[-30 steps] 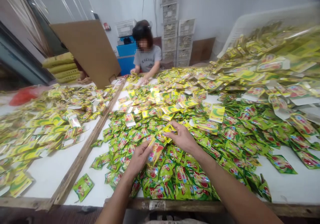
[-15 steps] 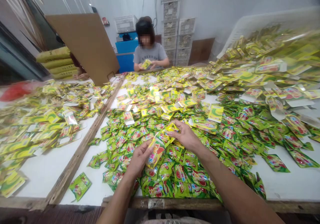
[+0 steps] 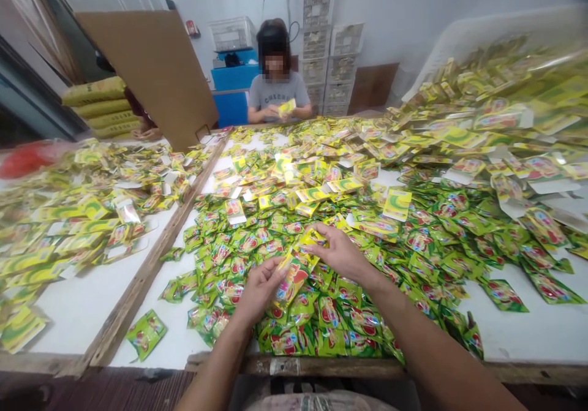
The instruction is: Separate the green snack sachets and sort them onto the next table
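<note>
My left hand (image 3: 258, 290) pinches a green and yellow sachet (image 3: 291, 279) with a red picture, just above the pile near the table's front edge. My right hand (image 3: 339, 253) grips the upper end of the same sachet together with a yellow card (image 3: 310, 238). Both hands are closed on it. Under them lies a thick heap of green sachets (image 3: 321, 328) on the white table (image 3: 533, 337).
A person in a grey shirt (image 3: 277, 92) sits at the far end holding a packet. Yellow backing cards (image 3: 316, 193) cover the middle. A wooden rail (image 3: 151, 270) divides off a left table with more packets. A white crate (image 3: 482, 37) tilts at right; brown cardboard (image 3: 151, 74) stands at back left.
My hands have stayed on the sachet and drawn slightly closer together. The view has shifted a little. The person at the far end has raised a packet in front of the chest.
</note>
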### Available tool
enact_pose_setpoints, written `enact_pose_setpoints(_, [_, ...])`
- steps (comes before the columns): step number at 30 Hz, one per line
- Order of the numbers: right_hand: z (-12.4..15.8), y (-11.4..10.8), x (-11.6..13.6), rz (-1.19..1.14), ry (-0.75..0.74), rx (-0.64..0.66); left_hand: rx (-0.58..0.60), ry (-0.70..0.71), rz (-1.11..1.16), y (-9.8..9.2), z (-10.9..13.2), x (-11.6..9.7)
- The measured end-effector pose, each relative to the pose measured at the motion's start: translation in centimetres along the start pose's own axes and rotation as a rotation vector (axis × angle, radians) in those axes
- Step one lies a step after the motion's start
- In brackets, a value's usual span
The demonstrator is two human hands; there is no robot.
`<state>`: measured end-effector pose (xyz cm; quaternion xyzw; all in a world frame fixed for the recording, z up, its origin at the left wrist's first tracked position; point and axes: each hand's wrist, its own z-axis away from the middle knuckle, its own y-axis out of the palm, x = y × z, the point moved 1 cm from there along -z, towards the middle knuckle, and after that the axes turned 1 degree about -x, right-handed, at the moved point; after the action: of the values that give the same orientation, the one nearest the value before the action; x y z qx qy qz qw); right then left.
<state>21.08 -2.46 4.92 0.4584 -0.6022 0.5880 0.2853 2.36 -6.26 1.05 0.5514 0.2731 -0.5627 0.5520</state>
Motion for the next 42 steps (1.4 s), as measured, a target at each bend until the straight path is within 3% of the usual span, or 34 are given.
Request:
enact_pose_setpoints(5, [-0.1, 1.0, 0.7, 0.139, -0.017, -0.127, -0.003, 0.062, -0.106, 0.1, -0.2, -0.2])
enact_pose_setpoints(8, [0.5, 1.7, 0.4, 0.157, 0.004, -0.095, -0.009, 0.057, -0.131, 0.0, -0.2, -0.1])
enact_pose_setpoints(11, [1.4, 1.9, 0.0, 0.078, 0.005, -0.056, -0.017, 0.042, -0.071, -0.1, -0.1, 0.1])
enact_pose_setpoints(16, [2.3, 1.7, -0.1, -0.033, 0.017, -0.185, -0.022, 0.033, 0.02, 0.1, 0.0, 0.5])
enact_pose_setpoints(19, [2.4, 1.8, 0.1, 0.019, -0.009, -0.16, -0.03, 0.007, 0.066, 0.1, 0.1, 0.8])
enact_pose_setpoints(24, [3.1, 2.0, -0.1, 0.201, -0.046, -0.24, -0.019, -0.032, 0.145, 0.2, 0.3, 1.2])
enact_pose_setpoints(30, [4.9, 3.7, 0.1, 0.085, -0.002, -0.061, -0.017, -0.036, 0.158, 0.5, 0.5, 1.4])
enact_pose_setpoints(36, [5.7, 6.2, 0.5, 0.083, 0.062, -0.072, -0.012, -0.069, 0.068, 0.7, 1.4, 1.2])
enact_pose_setpoints(40, [5.2, 6.6, 0.6, -0.122, 0.047, -0.046, 0.029, -0.132, -0.121, -1.3, 2.0, -0.7])
enact_pose_setpoints(42, [4.8, 5.6, 0.3, -0.046, 0.006, -0.132, -0.088, -0.112, -0.279, -4.4, 2.3, -3.0])
